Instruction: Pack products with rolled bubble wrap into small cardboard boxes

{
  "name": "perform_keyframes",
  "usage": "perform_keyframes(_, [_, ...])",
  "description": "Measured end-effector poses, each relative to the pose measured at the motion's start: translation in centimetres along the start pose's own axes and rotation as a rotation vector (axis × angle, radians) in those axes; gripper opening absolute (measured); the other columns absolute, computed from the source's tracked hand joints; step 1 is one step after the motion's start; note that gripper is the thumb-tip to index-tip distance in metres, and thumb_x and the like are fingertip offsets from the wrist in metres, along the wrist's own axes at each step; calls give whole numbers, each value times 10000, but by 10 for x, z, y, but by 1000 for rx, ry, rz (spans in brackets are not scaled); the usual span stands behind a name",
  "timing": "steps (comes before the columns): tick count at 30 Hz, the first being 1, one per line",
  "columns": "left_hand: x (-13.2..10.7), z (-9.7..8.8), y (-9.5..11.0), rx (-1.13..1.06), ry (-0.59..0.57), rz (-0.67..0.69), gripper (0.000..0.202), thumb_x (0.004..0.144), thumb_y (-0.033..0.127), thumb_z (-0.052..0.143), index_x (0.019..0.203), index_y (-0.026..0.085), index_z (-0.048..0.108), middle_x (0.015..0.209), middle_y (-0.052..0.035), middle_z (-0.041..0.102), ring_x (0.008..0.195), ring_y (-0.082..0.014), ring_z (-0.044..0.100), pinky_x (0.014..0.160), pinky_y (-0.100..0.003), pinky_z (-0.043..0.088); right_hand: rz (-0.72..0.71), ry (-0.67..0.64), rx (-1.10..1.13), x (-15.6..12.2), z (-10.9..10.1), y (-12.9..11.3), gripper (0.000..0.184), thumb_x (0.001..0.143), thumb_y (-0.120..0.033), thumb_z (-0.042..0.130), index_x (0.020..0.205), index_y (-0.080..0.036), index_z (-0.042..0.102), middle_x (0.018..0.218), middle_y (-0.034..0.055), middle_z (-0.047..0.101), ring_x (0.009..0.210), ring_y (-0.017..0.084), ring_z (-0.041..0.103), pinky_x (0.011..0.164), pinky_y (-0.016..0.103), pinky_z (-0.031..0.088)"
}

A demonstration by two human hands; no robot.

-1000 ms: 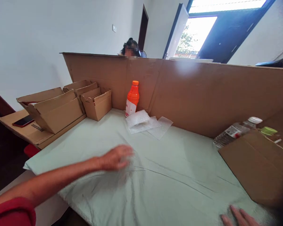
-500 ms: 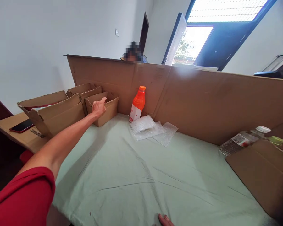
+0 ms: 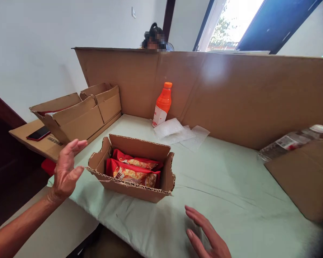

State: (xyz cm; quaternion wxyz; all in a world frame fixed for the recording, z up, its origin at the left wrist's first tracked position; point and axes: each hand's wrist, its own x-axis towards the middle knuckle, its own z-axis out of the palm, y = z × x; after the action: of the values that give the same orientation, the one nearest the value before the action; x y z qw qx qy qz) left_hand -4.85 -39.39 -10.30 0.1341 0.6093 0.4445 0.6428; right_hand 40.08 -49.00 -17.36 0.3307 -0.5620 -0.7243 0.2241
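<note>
A small open cardboard box (image 3: 134,193) stands near the front of the table, its top edges roughly cut. Inside lie red snack packets (image 3: 136,174) with food pictures on them. To the left of the box, my left hand (image 3: 66,170) is raised with thumb and fingers apart, touching nothing. My right hand (image 3: 208,234) hovers over the cloth at the lower right of the box, fingers spread, holding nothing.
Two more cardboard boxes (image 3: 78,120) stand at the left, beside a phone (image 3: 39,133). An orange bottle (image 3: 162,104) and bubble-wrap sheets (image 3: 174,130) sit by the cardboard wall (image 3: 231,96). A clear bottle (image 3: 290,143) leans at the right behind a cardboard piece (image 3: 304,175). A person is behind the wall.
The small box has come from the back left to the front of the table. My left hand has let go and drawn back; my right hand has come further into view.
</note>
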Motion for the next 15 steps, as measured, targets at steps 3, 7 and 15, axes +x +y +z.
perform_keyframes(3, [-23,10,-20,-200,-8,-463,659,766,594,670,1322,243,624,1299,-95,674,1297,-337,566,1169,-519,410,14,-55,93,21,16,-29,532,912,-371,605,1439,-317,564,1430,84,614,1245,287,640,983,436,594])
perform_keyframes(7, [-44,40,-29,-347,24,-776,654,676,623,684,1217,254,693,1131,-78,753,1254,-373,603,1050,-518,541,12,-145,205,40,41,-56,741,855,-297,627,1559,-277,396,1474,116,563,1239,290,628,956,440,599])
perform_keyframes(15, [-55,85,-23,-471,129,-953,576,675,543,705,1206,321,694,1163,1,755,1302,-320,580,1110,-454,507,90,-28,235,39,40,-41,721,843,-321,595,1538,-263,411,1461,121,557,1137,284,658,849,395,616])
